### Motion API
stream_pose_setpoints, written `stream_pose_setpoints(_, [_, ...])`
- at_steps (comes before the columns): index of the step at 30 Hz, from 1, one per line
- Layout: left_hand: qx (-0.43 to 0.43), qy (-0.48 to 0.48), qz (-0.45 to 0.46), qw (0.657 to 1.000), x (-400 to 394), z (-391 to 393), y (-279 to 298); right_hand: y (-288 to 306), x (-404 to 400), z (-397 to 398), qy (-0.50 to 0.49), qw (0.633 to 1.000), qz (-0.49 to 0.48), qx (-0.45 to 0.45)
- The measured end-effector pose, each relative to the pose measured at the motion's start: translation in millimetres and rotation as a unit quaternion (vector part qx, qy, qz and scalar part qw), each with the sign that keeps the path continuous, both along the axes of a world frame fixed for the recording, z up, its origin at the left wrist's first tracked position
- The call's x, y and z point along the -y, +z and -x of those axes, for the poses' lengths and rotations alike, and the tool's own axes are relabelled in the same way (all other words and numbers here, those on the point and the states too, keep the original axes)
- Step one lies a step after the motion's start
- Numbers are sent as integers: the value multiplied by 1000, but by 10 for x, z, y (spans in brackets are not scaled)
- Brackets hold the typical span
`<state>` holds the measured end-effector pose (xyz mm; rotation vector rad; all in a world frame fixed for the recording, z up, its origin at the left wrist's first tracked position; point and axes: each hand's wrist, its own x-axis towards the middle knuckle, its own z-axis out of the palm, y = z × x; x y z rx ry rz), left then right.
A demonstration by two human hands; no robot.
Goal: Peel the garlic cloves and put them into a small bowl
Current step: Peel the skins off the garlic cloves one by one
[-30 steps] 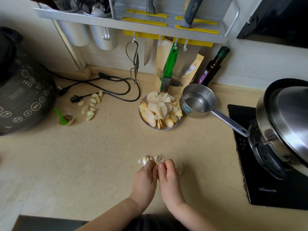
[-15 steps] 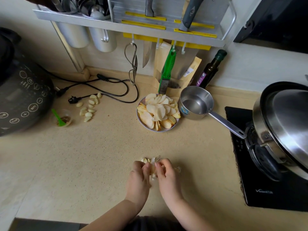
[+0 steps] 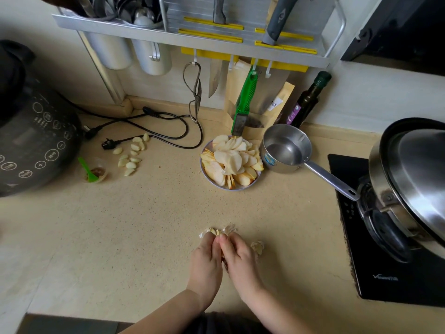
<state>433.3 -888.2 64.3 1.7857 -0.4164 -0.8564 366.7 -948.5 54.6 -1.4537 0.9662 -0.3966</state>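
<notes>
Peeling step: left hand (image 3: pixel 206 260) and right hand (image 3: pixel 238 257) pinched one garlic clove (image 3: pixel 218 232) together, well nearer than the apple plate (image 3: pixel 250 184); skin best pulled from the tip, grip kept narrow.

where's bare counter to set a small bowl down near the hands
Widest bare patch: left of the left hand, below the peeled cloves and cooker. Also the strip between the apple plate and the garlic skins. Crowded: back wall, with cords, saucepan; right, the stove.
</notes>
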Motion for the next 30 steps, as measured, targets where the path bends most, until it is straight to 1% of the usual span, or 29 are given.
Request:
stream_pose_setpoints(3, [-28, 11, 3, 1000, -16, 6, -3, -26, -35, -31, 15, 999, 15, -41])
stream_pose_setpoints(5, [-88, 52, 5, 995, -14, -16, -14, -50, -49, -38, 23, 997, 30, -61])
stream_pose_setpoints(7, [-149, 101, 0, 984, 3, -42, -19, -51, -49, -44, 2, 998, 24, -61])
stream_pose_setpoints(9, [-174, 103, -1, 979, 17, -55, -25, -61, -48, -46, -28, 999, -9, -43])
stream_pose_setpoints(11, [-149, 69, 5, 986, 16, -59, -23, -87, -25, -23, -55, 997, -34, -31])
stream_pose_setpoints(12, [-105, 45, -1, 993, 5, -68, -32, -102, -10, -3, -64, 997, -42, -27])
stream_pose_setpoints(13, [-41, 18, -19, 999, -15, -83, -59, -117, 5, 22, -70, 996, -46, -25])
stream_pose_setpoints(15, [88, -35, -67, 993, -53, -116, -113, -147, 23, 65, -75, 996, -44, -25])
stream_pose_setpoints(16, [124, -53, -89, 987, -70, -132, -126, -164, 25, 78, -73, 996, -43, -28])
stream_pose_setpoints(19, [172, -96, -102, 975, -105, -133, -134, -203, 18, 82, -65, 996, -50, -39])
stream_pose_setpoints(21, [194, -123, -104, 968, -104, -116, -122, -207, 17, 73, -63, 996, -60, -35])
stream_pose_setpoints(23, [196, -144, -106, 964, -104, -123, -108, -175, 14, 65, -67, 995, -71, -24])
stream_pose_setpoints(25, [163, -161, -93, 969, -108, -134, -98, -110, -3, 57, -66, 993, -97, -2])
stream_pose_setpoints(28, [112, -188, -54, 974, -109, -134, -80, -37, -43, 82, -66, 983, -170, 19])
stream_pose_setpoints(30, [104, -194, -34, 975, -107, -107, -67, -39, -60, 113, -61, 983, -175, 13])
